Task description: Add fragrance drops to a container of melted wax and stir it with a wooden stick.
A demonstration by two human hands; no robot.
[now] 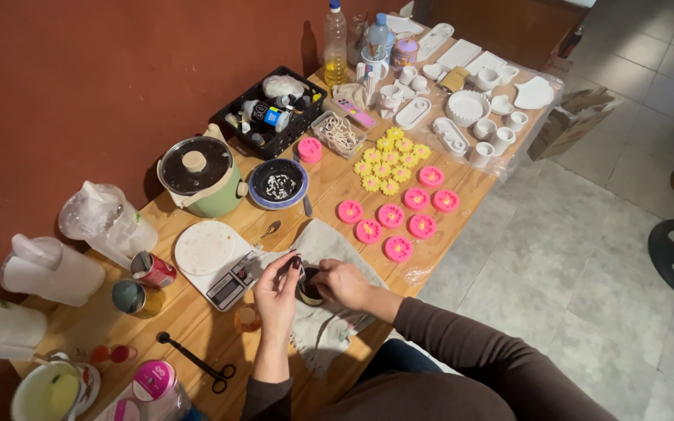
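Right hand point(342, 282) cups the small dark jar point(308, 290) on the grey cloth point(323, 243) at the worktop's point(196, 320) near edge, left hand point(277, 295) pinching at its rim — best braced steady, fingertips working gently.

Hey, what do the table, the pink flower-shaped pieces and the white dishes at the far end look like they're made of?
Table: light wood, visible grain and plank seams, slight sheen. Pink flower pieces: probably wax or silicone, smooth and matte, uniform moulded shape; the look leaves it open. White dishes: likely plaster or unglazed ceramic, chalky matte white with no shine.
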